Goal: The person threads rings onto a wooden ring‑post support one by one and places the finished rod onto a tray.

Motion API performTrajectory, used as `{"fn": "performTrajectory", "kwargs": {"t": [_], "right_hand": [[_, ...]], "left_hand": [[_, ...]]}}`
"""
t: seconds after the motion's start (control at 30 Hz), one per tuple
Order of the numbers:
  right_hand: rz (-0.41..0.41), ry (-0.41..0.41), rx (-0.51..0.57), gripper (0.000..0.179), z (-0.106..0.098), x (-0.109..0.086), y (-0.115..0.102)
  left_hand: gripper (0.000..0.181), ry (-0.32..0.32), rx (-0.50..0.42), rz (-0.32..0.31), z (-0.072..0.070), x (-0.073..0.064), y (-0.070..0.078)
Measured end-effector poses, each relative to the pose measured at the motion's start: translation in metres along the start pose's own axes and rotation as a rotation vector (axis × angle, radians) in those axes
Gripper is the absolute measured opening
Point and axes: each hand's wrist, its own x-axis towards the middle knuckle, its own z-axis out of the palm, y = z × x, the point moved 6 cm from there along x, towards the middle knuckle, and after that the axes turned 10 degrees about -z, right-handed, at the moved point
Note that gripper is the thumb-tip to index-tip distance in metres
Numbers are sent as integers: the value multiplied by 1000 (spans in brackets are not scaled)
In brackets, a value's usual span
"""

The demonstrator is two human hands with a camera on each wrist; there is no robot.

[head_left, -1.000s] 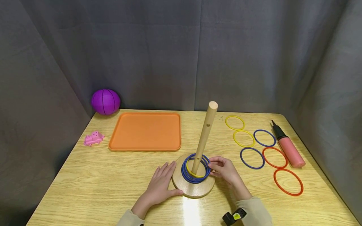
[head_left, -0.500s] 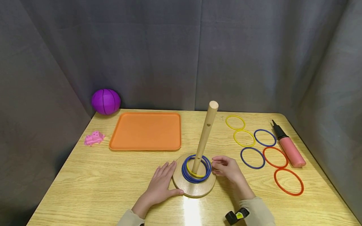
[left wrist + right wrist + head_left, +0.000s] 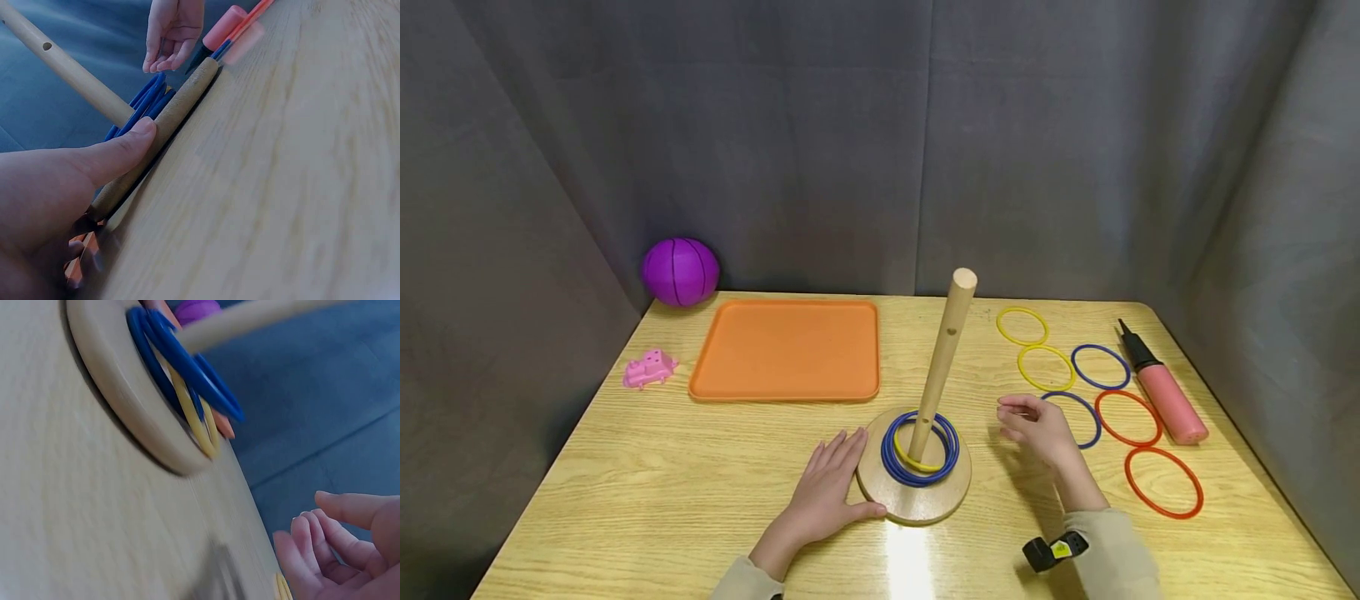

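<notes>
A round wooden base (image 3: 917,507) with a tilted-looking wooden post (image 3: 943,358) stands at the table's middle. Several blue rings (image 3: 891,464) and a yellow ring (image 3: 927,468) lie around the post's foot; in the right wrist view one blue ring (image 3: 194,372) leans up from the stack. My left hand (image 3: 827,492) rests against the base's left edge, fingers straight and its thumb (image 3: 128,150) on the rim. To the right of the base hovers my right hand (image 3: 1041,427), fingers loosely bent and holding nothing, partly covering a blue ring (image 3: 1099,429) on the table.
Yellow rings (image 3: 1052,389), another blue ring (image 3: 1108,388) and red rings (image 3: 1180,517) lie on the right, beside a pink hand pump (image 3: 1172,404). An orange tray (image 3: 786,350), a purple ball (image 3: 681,272) and a pink toy (image 3: 651,367) occupy the left and back.
My right hand touched the stack's right side a second ago, let go, and has drawn away to the right. The left hand and the base have stayed put.
</notes>
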Motion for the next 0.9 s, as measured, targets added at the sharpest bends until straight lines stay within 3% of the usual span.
{"fn": "performTrajectory", "kwargs": {"t": [0.5, 0.9], "right_hand": [[-88, 118, -380, 33, -62, 38, 4], [-147, 140, -614, 27, -80, 48, 14]], "left_hand": [[106, 7, -4, 14, -3, -1, 2], [105, 4, 2, 18, -1, -2, 1]]}}
